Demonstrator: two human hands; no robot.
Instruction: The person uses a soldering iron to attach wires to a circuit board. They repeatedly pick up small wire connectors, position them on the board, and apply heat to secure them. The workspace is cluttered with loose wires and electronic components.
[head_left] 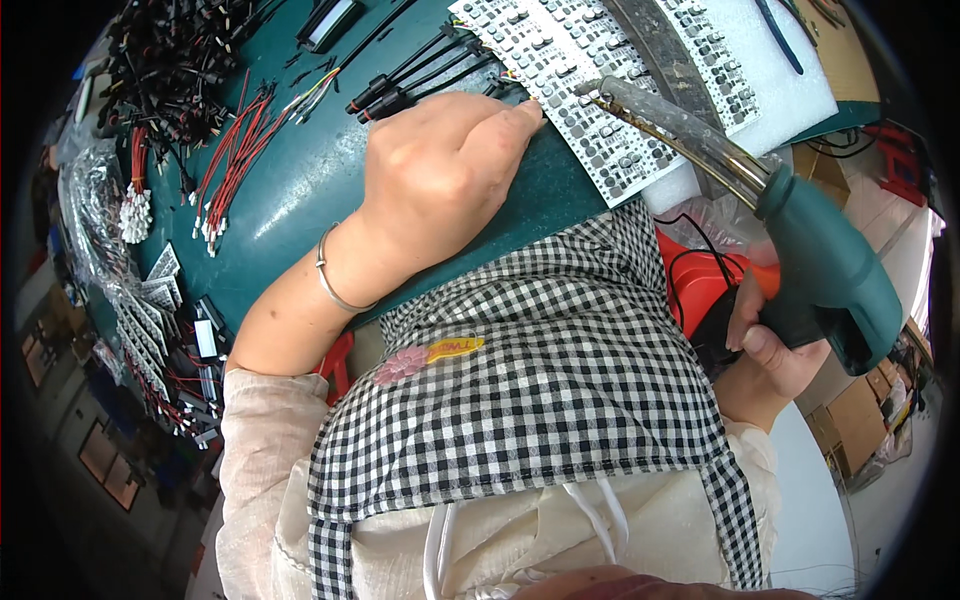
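Observation:
My left hand (pixel 440 165) rests at the near left edge of a white panel of small circuit boards (pixel 625 155), its fingers pinched together. What they hold is hidden by the hand. Black cables with plug ends (pixel 385 95) lie just beyond the knuckles, some with thin coloured wires reaching the panel edge. In my right hand (pixel 775 350) is a green soldering gun (pixel 830 250) with an orange trigger, gripped by the handle. Its metal tube points up and left, the tip over the panel close to my left fingertips.
A dark curved bar (pixel 665 55) lies across the panel, which sits on white foam (pixel 800 95). On the green table (pixel 300 190) are red wire bundles (pixel 235 150) and a heap of black cables (pixel 170 70). Strips of boards (pixel 145 340) crowd the left edge. A red stool (pixel 695 285) stands below.

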